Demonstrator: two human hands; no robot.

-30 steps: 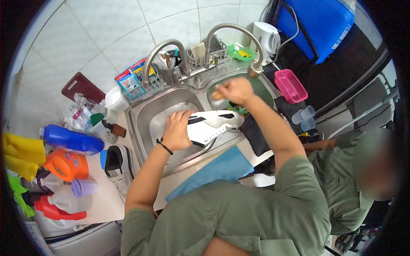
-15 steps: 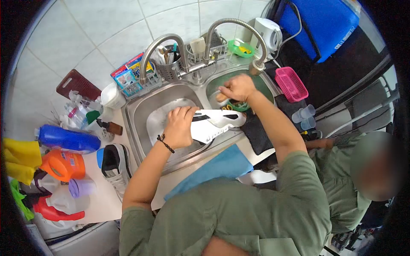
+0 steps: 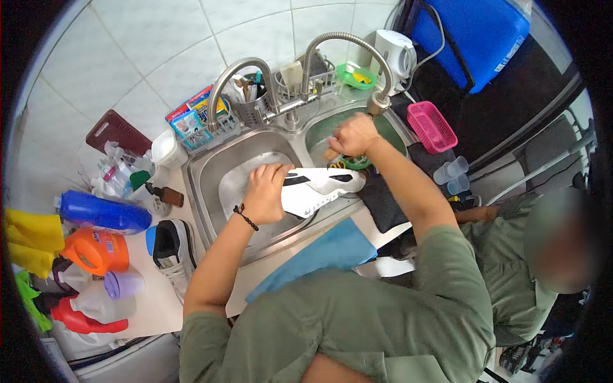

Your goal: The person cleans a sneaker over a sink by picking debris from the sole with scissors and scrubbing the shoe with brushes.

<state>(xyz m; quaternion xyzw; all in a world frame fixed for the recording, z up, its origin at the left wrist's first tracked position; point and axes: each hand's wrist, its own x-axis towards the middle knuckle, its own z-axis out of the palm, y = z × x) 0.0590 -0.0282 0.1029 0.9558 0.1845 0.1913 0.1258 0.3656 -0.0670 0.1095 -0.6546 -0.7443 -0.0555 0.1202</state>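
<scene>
My left hand (image 3: 267, 191), with a dark bead bracelet at the wrist, is closed around one end of a white sneaker (image 3: 322, 189) with black patches. The sneaker is held over the front rim and divider of the double sink (image 3: 207, 220). My right hand (image 3: 354, 135) is in a fist above the right basin, gripping what looks like a brush (image 3: 330, 154) with a tan wooden part; its bristles are hard to make out. Below it, a green basket (image 3: 353, 163) and yellow scissors handles (image 3: 336, 165) show partly behind the sneaker. Suds (image 3: 239, 175) lie in the left basin.
Another sneaker (image 3: 172, 252) stands on the left counter beside bottles and an orange jug (image 3: 96, 250). A blue cloth (image 3: 319, 255) lies along the front edge. Two curved faucets (image 3: 348, 37) arch overhead. A pink basket (image 3: 432, 127) sits right; a person (image 3: 511, 255) is nearby.
My right hand has shifted slightly left and down with the brush, which now tilts lower toward the sneaker. My left hand keeps its hold on the sneaker. The view has shifted a little.
</scene>
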